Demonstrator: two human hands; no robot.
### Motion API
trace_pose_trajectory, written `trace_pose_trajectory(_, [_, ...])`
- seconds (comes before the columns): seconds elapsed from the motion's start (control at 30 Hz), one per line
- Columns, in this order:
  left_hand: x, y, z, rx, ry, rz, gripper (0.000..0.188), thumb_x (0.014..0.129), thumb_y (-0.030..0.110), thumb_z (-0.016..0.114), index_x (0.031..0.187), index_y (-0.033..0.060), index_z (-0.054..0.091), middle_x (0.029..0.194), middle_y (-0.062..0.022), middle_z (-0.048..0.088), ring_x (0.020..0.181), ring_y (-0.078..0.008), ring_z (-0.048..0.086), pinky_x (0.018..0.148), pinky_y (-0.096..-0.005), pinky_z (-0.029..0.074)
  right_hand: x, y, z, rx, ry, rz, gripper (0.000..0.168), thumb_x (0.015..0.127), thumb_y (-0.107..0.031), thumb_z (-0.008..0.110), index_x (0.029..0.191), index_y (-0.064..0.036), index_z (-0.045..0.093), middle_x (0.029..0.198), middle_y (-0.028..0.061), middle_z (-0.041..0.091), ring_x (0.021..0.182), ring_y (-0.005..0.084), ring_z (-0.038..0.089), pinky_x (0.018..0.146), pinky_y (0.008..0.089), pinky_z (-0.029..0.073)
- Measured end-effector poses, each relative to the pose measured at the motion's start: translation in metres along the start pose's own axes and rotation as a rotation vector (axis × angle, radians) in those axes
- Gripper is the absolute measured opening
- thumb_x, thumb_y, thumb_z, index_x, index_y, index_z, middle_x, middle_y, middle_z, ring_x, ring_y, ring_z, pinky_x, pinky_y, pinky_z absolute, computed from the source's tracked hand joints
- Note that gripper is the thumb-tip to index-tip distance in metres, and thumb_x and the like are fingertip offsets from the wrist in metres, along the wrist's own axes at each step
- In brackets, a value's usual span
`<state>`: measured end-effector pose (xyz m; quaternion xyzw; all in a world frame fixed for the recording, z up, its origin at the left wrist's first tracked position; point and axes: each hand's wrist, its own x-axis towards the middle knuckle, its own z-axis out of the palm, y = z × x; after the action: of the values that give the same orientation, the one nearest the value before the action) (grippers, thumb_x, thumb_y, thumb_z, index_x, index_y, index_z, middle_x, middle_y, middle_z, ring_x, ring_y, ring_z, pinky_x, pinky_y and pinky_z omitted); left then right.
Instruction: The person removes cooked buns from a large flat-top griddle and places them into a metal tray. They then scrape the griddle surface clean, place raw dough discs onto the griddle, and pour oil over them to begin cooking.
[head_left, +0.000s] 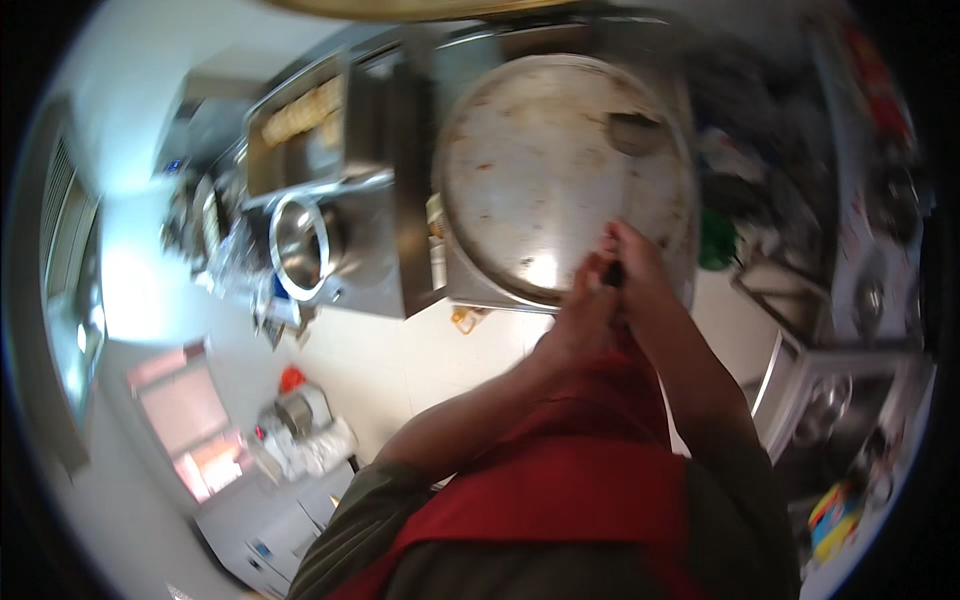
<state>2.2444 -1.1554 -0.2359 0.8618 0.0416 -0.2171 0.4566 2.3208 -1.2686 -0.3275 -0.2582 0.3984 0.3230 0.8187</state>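
A large round metal pan (555, 172) with brown stains lies before me on a metal surface. Over its near edge, my left hand (589, 292) and my right hand (634, 262) are close together, touching or nearly so. Between them shows a dark handle (613, 274), around which my right hand seems closed. It belongs to a tool whose thin shaft runs up to a dark, blurred blade or head (636, 133) over the far right of the pan. Whether my left hand also grips the handle is hard to tell through the blur.
Left of the pan, a steel bowl (300, 247) stands near a rectangular metal tray (296, 161) with pale food pieces. At the lower right is a sink (844, 405); a green item (718, 240) lies right of the pan. A bottle (466, 319) shows below the counter's edge.
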Motion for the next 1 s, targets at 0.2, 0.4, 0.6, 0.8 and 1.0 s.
trace_pose_trajectory(0.2, [-0.028, 0.017, -0.038, -0.716, -0.052, -0.414, 0.058, 0.101, 0.02, 0.057, 0.155, 0.0096, 0.039, 0.104, -0.0155, 0.064, 0.089, -0.0214, 0.066, 0.08, -0.0356, 0.054, -0.031, 0.02, 0.023, -0.231, -0.056, 0.008, 0.027, 0.108, -0.036, 0.053, 0.097, -0.012, 0.056, 0.066, 0.0003, 0.051, 0.053, 0.017, 0.048, 0.049, 0.0309, 0.042])
trace_pose_trajectory(0.4, [-0.097, -0.177, -0.124, -0.232, 0.239, -0.198, 0.057, 0.099, 0.026, 0.065, 0.148, 0.0055, 0.045, 0.126, -0.0168, 0.066, 0.1, -0.0265, 0.069, 0.081, -0.0371, 0.058, -0.067, 0.037, -0.01, -0.363, 0.105, 0.142, 0.025, 0.106, -0.037, 0.058, 0.103, -0.012, 0.058, 0.067, -0.0027, 0.049, 0.048, 0.0097, 0.045, 0.042, 0.0265, 0.036])
trace_pose_trajectory(0.6, [-0.089, -0.384, -0.398, 0.697, 0.799, -0.472, 0.034, 0.095, 0.035, 0.065, 0.115, 0.0081, 0.066, 0.094, -0.0197, 0.068, 0.074, -0.0389, 0.068, 0.07, -0.0521, 0.056, -0.11, 0.085, -0.002, -0.845, 0.215, -0.027, 0.023, 0.103, -0.031, 0.061, 0.105, -0.008, 0.06, 0.069, 0.0, 0.053, 0.049, 0.0104, 0.051, 0.043, 0.0283, 0.044])
trace_pose_trajectory(0.8, [-0.067, -0.503, -0.486, 0.48, 0.167, -0.622, 0.029, 0.088, 0.027, 0.064, 0.075, 0.0018, 0.073, 0.076, -0.0241, 0.071, 0.079, -0.0383, 0.074, 0.073, -0.0447, 0.059, -0.14, 0.12, 0.042, -0.872, 0.175, 0.019, 0.025, 0.105, -0.029, 0.057, 0.11, -0.005, 0.06, 0.071, 0.0002, 0.054, 0.055, 0.0093, 0.051, 0.049, 0.0278, 0.045])
trace_pose_trajectory(1.0, [-0.121, -0.358, -0.475, 0.736, 0.753, -0.303, 0.031, 0.094, 0.015, 0.053, 0.115, -0.0008, 0.068, 0.114, -0.0261, 0.071, 0.099, -0.0428, 0.071, 0.082, -0.0477, 0.059, -0.151, 0.142, 0.028, -0.911, 0.213, -0.032, 0.025, 0.105, -0.027, 0.056, 0.107, -0.004, 0.062, 0.07, -0.0004, 0.055, 0.054, 0.0093, 0.051, 0.049, 0.0277, 0.045])
